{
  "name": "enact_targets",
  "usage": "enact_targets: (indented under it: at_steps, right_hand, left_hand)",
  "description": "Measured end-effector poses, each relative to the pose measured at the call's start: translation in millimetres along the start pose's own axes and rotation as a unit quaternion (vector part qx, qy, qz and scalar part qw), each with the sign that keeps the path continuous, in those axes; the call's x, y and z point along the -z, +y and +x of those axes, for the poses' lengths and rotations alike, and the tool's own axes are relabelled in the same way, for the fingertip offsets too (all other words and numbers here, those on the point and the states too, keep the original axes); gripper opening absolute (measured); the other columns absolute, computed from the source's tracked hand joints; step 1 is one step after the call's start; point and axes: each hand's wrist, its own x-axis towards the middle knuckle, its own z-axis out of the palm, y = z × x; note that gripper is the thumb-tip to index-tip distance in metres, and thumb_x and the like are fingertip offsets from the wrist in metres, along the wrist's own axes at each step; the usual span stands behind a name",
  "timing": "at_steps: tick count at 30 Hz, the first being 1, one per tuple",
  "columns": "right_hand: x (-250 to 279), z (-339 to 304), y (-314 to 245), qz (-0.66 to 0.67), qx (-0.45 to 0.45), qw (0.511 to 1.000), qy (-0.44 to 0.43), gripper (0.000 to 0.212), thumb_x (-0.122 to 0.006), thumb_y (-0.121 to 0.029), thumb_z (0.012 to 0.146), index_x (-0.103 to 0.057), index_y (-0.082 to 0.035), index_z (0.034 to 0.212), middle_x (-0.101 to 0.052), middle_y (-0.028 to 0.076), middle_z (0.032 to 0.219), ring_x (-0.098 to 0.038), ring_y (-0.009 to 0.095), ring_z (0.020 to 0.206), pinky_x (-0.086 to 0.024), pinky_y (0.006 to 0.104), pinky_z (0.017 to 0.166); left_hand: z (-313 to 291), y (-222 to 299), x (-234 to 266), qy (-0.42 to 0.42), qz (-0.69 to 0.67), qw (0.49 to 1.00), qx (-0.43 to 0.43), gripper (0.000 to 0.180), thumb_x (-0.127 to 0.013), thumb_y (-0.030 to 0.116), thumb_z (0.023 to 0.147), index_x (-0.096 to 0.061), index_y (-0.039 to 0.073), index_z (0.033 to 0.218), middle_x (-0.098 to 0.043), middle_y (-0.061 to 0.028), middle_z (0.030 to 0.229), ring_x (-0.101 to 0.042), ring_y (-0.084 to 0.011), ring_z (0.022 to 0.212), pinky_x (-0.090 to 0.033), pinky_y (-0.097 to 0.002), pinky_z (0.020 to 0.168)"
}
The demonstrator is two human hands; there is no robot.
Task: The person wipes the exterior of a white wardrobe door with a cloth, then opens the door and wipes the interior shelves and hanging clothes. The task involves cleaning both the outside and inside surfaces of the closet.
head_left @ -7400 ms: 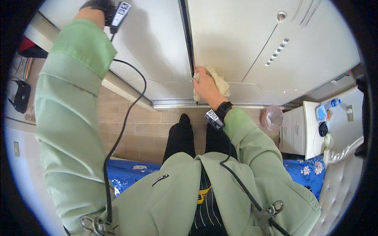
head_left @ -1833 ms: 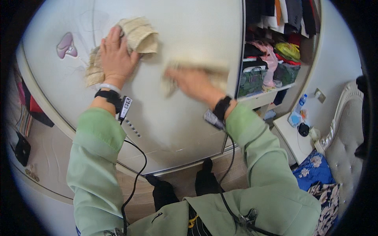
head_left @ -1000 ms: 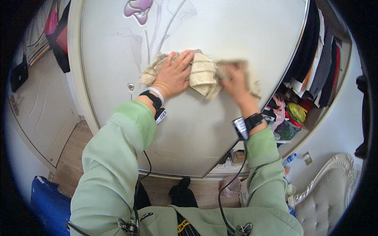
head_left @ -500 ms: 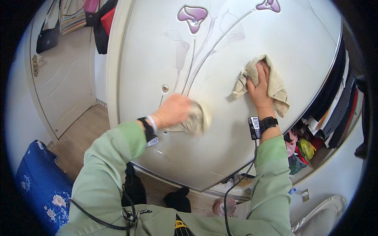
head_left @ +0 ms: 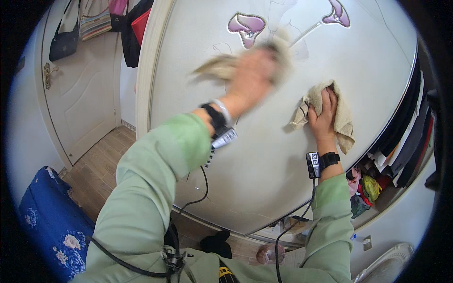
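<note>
A beige cloth (head_left: 281,59) is pressed under my left hand (head_left: 252,75), just below a purple flower ornament (head_left: 247,28) on the white wardrobe door (head_left: 226,184). Motion smears this hand and its cloth, so the fingers are not sharp. Farther right, a second beige cloth (head_left: 344,115) with dark stripes lies bunched against the same door. My right hand (head_left: 323,113) grips it, fingers bent over the cloth and the thumb along its left side.
On the right, an open wardrobe section holds hanging clothes (head_left: 401,127) and a colourful pile (head_left: 370,186). Bags (head_left: 63,42) hang on a white room door (head_left: 82,104) at left. A blue floral cover (head_left: 49,221) is at lower left. Black cables (head_left: 297,219) run from my wrists.
My left hand has swept up and to the right over the door with its cloth. The right hand keeps its place on the door with the other cloth. The whole view has shifted slightly.
</note>
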Motion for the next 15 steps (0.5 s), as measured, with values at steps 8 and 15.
enact_targets:
  at_steps: [8,15]
  right_hand:
    - [4,-2,-3,-0.037,-0.007,0.999,0.0,0.065,-0.071,-0.019,0.079,-0.054,-0.01,0.141,-0.052,0.017,0.143,-0.047,0.041,0.134,-0.035,0.0516,0.115]
    - [1,-3,1,-0.037,0.001,0.999,0.01,0.062,-0.07,-0.014,0.081,-0.053,-0.008,0.14,-0.052,0.018,0.142,-0.046,0.041,0.135,-0.034,0.0506,0.117]
  left_hand:
    - [27,-11,-2,-0.112,-0.044,0.979,-0.163,0.051,-0.07,0.023,0.082,-0.063,0.02,0.132,-0.047,-0.0175,0.149,-0.037,-0.0388,0.145,-0.02,-0.0642,0.119]
    - [50,-101,65,0.073,0.242,0.902,0.349,0.065,-0.055,0.042,0.095,-0.047,0.005,0.147,-0.038,-0.018,0.157,-0.033,-0.0381,0.147,-0.023,-0.0662,0.116]
